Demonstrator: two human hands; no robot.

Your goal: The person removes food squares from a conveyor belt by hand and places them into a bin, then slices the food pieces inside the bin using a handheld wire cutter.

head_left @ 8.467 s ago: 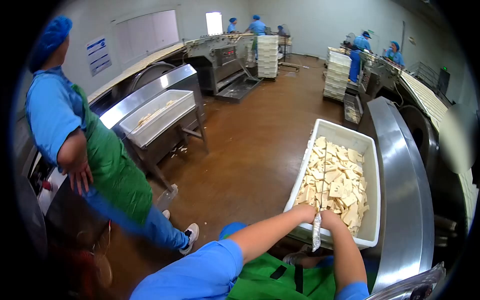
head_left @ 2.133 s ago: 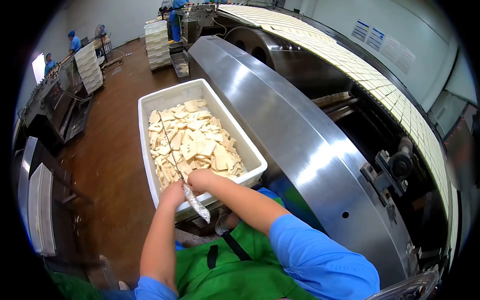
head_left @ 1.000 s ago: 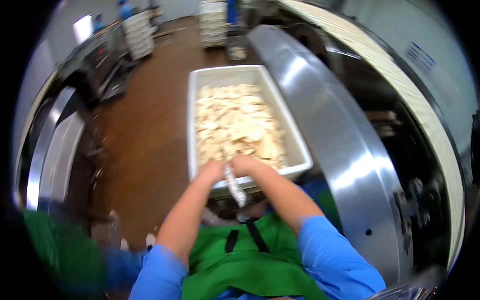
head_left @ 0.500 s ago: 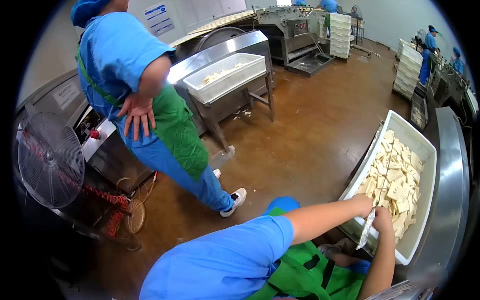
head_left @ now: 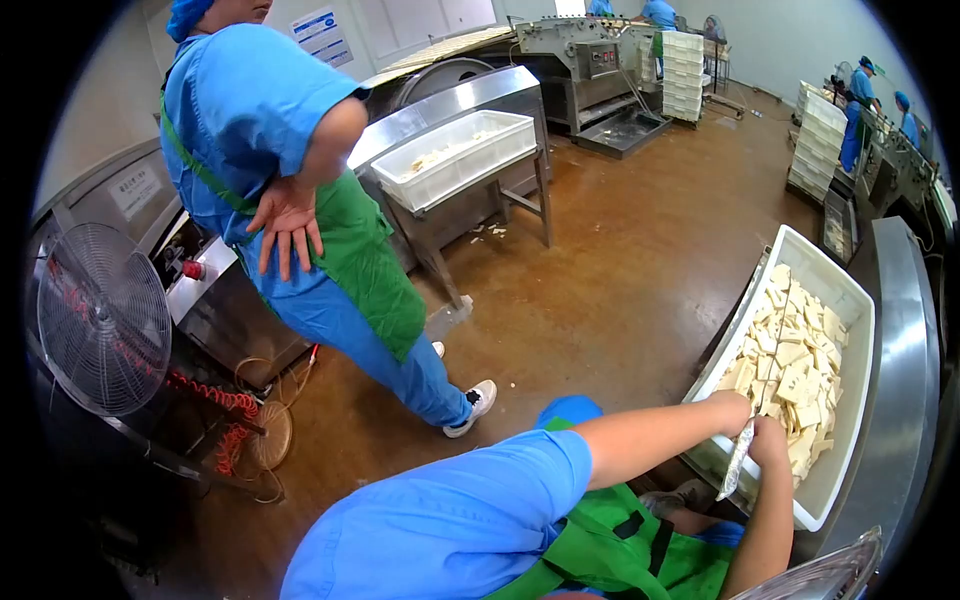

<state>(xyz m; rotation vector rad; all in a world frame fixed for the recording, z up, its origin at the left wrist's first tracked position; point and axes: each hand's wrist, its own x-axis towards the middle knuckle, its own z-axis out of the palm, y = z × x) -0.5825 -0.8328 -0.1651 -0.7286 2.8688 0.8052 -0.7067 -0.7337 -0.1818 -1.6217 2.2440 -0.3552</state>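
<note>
A long white bin [head_left: 851, 400] at the right holds many flat, pale, broken pieces [head_left: 795, 365]. My left hand [head_left: 730, 411] is closed at the bin's near end, by the top of a foil-wrapped handle [head_left: 735, 463]. Pressed up close on the other side of that handle, my right hand [head_left: 769, 441] is closed too. From between the hands a thin dark blade or rod [head_left: 776, 335] runs out over the pieces. Both hands' fingertips are hidden.
A co-worker [head_left: 290, 200] in a green apron stands at the left, one hand behind the back. A fan [head_left: 103, 318] and red coiled hose are beside them. Another white bin [head_left: 455, 165] rests on a stand. Stacked trays [head_left: 682, 75] and machines are farther back; curved metal [head_left: 895, 370] borders my bin.
The view has swung left since about a second ago, so the bin and my hands appear farther right. My hands remain closed by the foil-wrapped handle. The co-worker's head and elbow have shifted slightly.
</note>
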